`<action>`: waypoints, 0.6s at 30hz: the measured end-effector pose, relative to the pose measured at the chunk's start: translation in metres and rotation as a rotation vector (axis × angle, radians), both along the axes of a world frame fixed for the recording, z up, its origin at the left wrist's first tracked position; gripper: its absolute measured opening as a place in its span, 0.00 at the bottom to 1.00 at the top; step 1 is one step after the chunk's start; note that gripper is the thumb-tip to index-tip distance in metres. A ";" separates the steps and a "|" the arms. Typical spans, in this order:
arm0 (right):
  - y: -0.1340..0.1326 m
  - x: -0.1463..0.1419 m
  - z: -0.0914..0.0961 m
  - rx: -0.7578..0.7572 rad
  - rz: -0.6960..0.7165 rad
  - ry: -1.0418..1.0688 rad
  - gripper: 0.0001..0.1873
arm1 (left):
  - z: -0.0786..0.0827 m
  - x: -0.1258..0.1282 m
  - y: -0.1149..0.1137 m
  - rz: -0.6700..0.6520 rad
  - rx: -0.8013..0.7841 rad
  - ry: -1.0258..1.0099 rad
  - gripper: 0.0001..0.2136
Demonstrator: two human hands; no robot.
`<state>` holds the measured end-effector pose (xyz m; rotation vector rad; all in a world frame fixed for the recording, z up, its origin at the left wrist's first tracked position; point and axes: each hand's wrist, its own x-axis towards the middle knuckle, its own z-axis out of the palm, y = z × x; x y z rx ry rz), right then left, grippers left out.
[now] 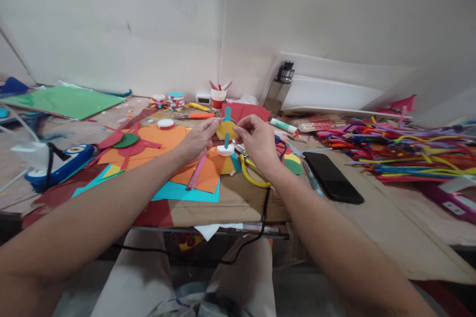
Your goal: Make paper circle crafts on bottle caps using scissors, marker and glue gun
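Observation:
Between the fingertips of both my hands is a yellow paper disc (pixel 223 130) with teal strips standing out above and below it. My left hand (pixel 203 137) pinches its left edge. From the other side my right hand (pixel 256 138) grips the right edge with thumb and forefinger. A small white round piece (pixel 225 150) shows just under the lower strip; whether it is joined to it I cannot tell. Yellow-handled scissors (pixel 248 174) lie under my right wrist. Orange paper sheets (pixel 203 178) and a pink tube (pixel 196 173) lie below my left hand.
Red and green paper shapes (pixel 128 141) lie at left, near a blue boat-shaped object (pixel 61 168). A black phone (pixel 332 177) and a pile of coloured pipe cleaners (pixel 405 146) are at right. Behind stand a paper cup (pixel 218 98) and a bottle (pixel 278 90). A black cable (pixel 265 208) hangs over the front edge.

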<state>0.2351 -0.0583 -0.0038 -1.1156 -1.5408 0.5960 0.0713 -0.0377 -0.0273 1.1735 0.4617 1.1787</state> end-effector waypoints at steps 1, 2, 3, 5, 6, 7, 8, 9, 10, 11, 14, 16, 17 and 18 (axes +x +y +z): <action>0.000 0.000 -0.001 0.027 -0.018 -0.033 0.05 | 0.000 0.000 0.000 -0.002 0.004 0.002 0.13; 0.000 0.001 -0.002 0.054 -0.035 -0.064 0.04 | 0.000 0.000 0.000 -0.004 0.007 0.006 0.13; 0.001 0.001 -0.002 0.083 -0.053 -0.096 0.04 | 0.000 0.000 0.001 -0.006 0.009 0.010 0.14; 0.001 0.001 -0.003 0.147 -0.096 -0.169 0.05 | 0.000 0.001 0.000 -0.010 0.012 0.012 0.14; 0.001 0.001 -0.003 0.179 -0.119 -0.205 0.05 | 0.000 0.001 0.000 -0.008 0.011 0.010 0.14; 0.001 0.000 -0.003 0.206 -0.140 -0.234 0.05 | 0.000 0.001 -0.001 -0.008 0.012 0.006 0.14; 0.001 0.000 -0.004 0.226 -0.159 -0.254 0.06 | 0.001 0.002 -0.002 -0.008 0.015 0.002 0.14; 0.001 -0.001 -0.005 0.239 -0.173 -0.265 0.06 | 0.001 0.002 -0.003 -0.008 0.021 -0.002 0.14; 0.001 -0.002 -0.006 0.243 -0.181 -0.267 0.05 | 0.002 0.002 -0.003 -0.012 0.028 -0.003 0.15; 0.002 -0.002 -0.007 0.239 -0.187 -0.263 0.05 | 0.002 0.002 -0.004 -0.015 0.039 0.002 0.16; 0.003 -0.003 -0.009 0.188 -0.190 -0.241 0.07 | 0.002 0.001 -0.004 -0.007 0.079 0.074 0.18; 0.002 -0.004 -0.009 0.139 -0.149 -0.222 0.08 | 0.002 0.000 -0.003 0.030 0.101 0.147 0.18; 0.002 -0.005 -0.009 0.116 -0.116 -0.215 0.08 | 0.002 -0.001 -0.002 0.056 0.109 0.178 0.18; 0.001 -0.005 -0.008 0.094 -0.084 -0.209 0.08 | 0.002 -0.001 -0.002 0.081 0.113 0.200 0.17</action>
